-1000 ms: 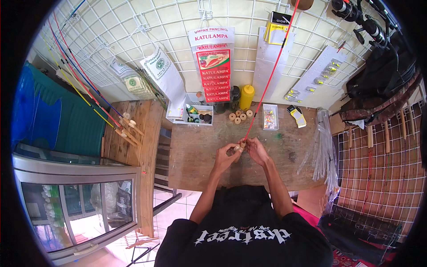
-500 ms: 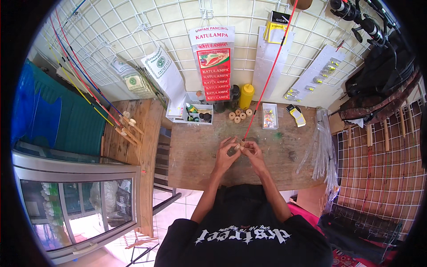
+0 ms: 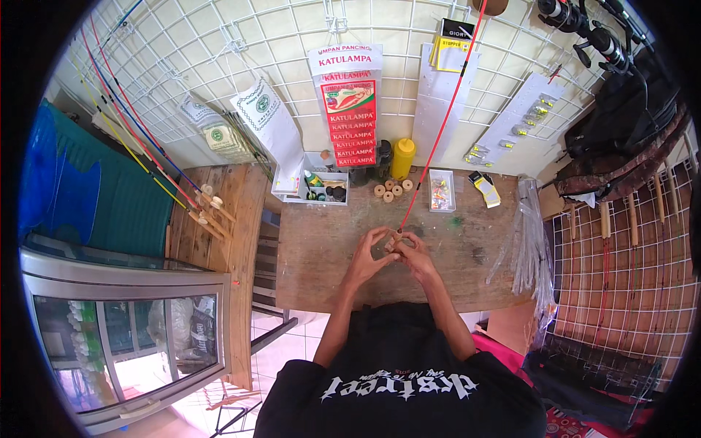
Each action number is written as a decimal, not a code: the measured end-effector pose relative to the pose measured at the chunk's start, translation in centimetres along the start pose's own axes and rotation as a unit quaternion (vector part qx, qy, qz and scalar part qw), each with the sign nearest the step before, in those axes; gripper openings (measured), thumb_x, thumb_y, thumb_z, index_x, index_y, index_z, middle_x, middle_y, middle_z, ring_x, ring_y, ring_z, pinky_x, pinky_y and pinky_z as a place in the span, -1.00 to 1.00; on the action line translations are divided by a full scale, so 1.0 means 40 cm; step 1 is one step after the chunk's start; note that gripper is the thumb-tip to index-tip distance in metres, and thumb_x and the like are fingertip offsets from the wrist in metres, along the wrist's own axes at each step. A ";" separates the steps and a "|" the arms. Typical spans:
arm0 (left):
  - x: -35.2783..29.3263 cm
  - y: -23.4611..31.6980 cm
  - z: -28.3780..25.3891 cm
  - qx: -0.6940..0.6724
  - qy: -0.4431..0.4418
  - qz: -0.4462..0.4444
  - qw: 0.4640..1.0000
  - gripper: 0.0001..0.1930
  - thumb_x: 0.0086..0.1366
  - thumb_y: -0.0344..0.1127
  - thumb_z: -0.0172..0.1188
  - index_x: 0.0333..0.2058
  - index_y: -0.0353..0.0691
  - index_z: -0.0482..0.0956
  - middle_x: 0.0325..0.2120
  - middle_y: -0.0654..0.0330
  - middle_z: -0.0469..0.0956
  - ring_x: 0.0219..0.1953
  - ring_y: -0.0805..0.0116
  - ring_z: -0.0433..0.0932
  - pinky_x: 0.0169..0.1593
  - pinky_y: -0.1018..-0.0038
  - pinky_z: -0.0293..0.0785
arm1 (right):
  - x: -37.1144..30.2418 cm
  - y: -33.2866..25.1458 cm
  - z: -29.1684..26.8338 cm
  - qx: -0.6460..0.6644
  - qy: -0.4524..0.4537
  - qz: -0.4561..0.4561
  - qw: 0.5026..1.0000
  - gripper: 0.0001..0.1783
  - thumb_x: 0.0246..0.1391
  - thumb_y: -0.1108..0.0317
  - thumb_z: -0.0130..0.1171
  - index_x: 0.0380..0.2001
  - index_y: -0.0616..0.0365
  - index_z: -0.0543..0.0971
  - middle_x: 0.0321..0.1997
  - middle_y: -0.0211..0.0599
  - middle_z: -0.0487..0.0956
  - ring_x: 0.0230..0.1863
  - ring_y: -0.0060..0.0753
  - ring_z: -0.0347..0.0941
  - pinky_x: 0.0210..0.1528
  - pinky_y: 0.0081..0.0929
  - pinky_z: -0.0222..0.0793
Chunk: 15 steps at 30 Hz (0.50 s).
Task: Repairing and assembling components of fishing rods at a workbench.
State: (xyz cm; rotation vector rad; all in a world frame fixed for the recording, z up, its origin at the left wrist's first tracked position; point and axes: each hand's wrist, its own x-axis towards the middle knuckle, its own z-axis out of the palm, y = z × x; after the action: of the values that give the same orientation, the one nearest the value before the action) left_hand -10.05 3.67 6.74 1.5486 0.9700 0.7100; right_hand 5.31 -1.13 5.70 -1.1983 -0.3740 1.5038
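Over the table's front half, my left hand (image 3: 366, 255) and my right hand (image 3: 415, 257) meet with fingers curled around a small tan cork piece (image 3: 393, 243). Fingertips of both hands pinch it, hiding part of its shape. A thin red fishing rod blank (image 3: 437, 142) slants up and away from just beyond my fingers, its dark lower end beside the cork. Whether the blank runs into the cork I cannot tell. Farther back on the wooden table (image 3: 336, 255) lie several loose cork rings (image 3: 388, 186).
Behind the rings stands a yellow squeeze bottle (image 3: 402, 158). A white tray of small bottles (image 3: 314, 198) is back left; a white box of small parts (image 3: 442, 191) and yellow-black packets (image 3: 484, 189) are back right. Clear plastic tubes (image 3: 531, 255) hang over the right edge.
My fingers have shifted around the cork piece, which now shows tilted between them. My left hand's fingers are a little more spread. The rod blank stays almost in place.
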 end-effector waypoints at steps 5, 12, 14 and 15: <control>0.024 -0.036 -0.044 0.022 0.008 0.055 0.998 -0.50 0.18 -0.25 0.22 0.13 -0.07 0.42 -0.05 0.04 0.55 0.15 0.06 0.32 0.22 0.17 0.13 | 0.000 -0.005 0.004 0.013 -0.037 0.011 0.999 -0.70 0.13 0.43 0.17 -0.07 0.23 0.40 -0.28 -0.14 0.59 -0.34 -0.30 0.60 -0.32 -0.48 0.57; 0.045 -0.025 -0.010 0.287 0.092 0.069 0.951 -0.74 0.09 -0.33 0.27 -0.18 -0.04 0.64 -0.26 0.07 0.61 -0.02 0.10 0.44 0.10 0.20 0.23 | 0.004 -0.004 0.012 0.011 -0.022 0.012 1.000 -0.65 0.09 0.48 0.19 -0.06 0.32 0.39 -0.31 -0.08 0.60 -0.43 -0.32 0.58 -0.40 -0.45 0.57; 0.054 -0.002 -0.008 0.302 0.090 0.086 0.945 -0.85 0.07 -0.34 0.28 -0.32 -0.12 0.64 -0.34 0.10 0.62 -0.13 0.14 0.50 0.03 0.21 0.27 | 0.004 -0.001 0.006 0.006 -0.012 0.010 1.000 -0.66 0.10 0.49 0.18 -0.07 0.33 0.39 -0.32 -0.08 0.60 -0.44 -0.32 0.58 -0.41 -0.46 0.57; 0.060 0.002 -0.006 0.301 0.089 0.087 0.945 -0.85 0.07 -0.34 0.28 -0.32 -0.12 0.64 -0.34 0.10 0.62 -0.13 0.14 0.50 0.03 0.21 0.27 | 0.003 0.001 0.004 0.007 -0.009 0.006 1.000 -0.67 0.10 0.48 0.18 -0.07 0.32 0.40 -0.32 -0.08 0.60 -0.45 -0.32 0.58 -0.41 -0.46 0.57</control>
State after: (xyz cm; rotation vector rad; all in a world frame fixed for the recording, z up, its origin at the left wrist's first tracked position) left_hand -9.08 5.88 6.72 2.1521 1.2736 0.7205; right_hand 5.15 -0.98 5.69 -1.1780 -0.3693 1.5255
